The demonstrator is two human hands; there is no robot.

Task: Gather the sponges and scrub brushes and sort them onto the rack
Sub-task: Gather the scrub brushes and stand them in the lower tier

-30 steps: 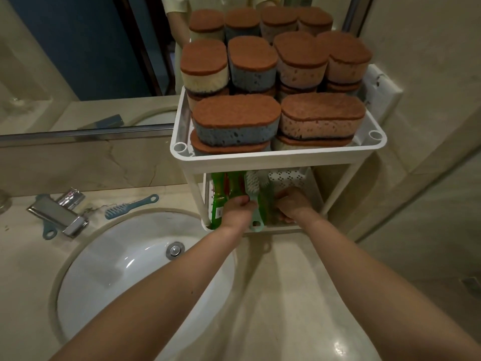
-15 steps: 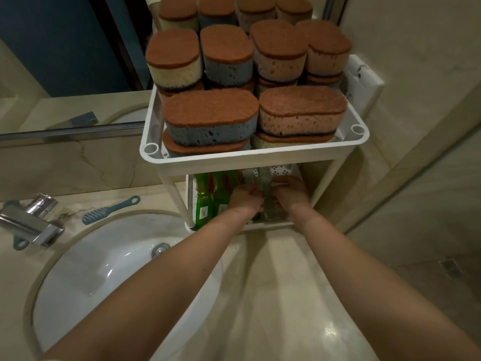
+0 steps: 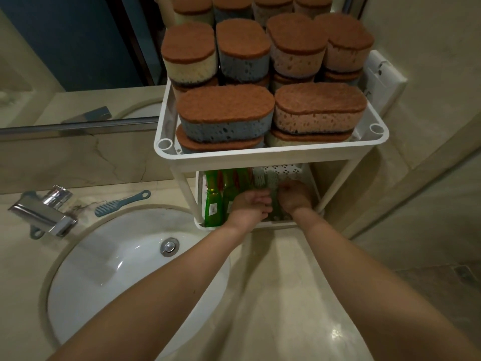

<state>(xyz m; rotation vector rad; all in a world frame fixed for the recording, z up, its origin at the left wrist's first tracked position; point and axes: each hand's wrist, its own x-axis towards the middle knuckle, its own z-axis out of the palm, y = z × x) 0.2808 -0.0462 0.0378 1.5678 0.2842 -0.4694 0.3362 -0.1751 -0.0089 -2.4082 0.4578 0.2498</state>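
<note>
A white two-tier rack stands on the counter. Its top tier is packed with several brown-topped sponges, stacked in layers. On the lower tier lie green scrub brushes and a pale green scrub brush. My left hand reaches into the lower tier with its fingers curled around the pale brush. My right hand rests against the brush's other side, its fingertips hidden. A blue scrub brush lies on the counter behind the sink.
A white round sink lies left of the rack, with a chrome faucet at its back left. A blue handle pokes out under the faucet. A mirror runs behind; a wall socket sits right of the rack.
The pale green brush, held upright at the shelf front a second ago, now lies deeper in the lower tier. Both hands have closed in around it.
</note>
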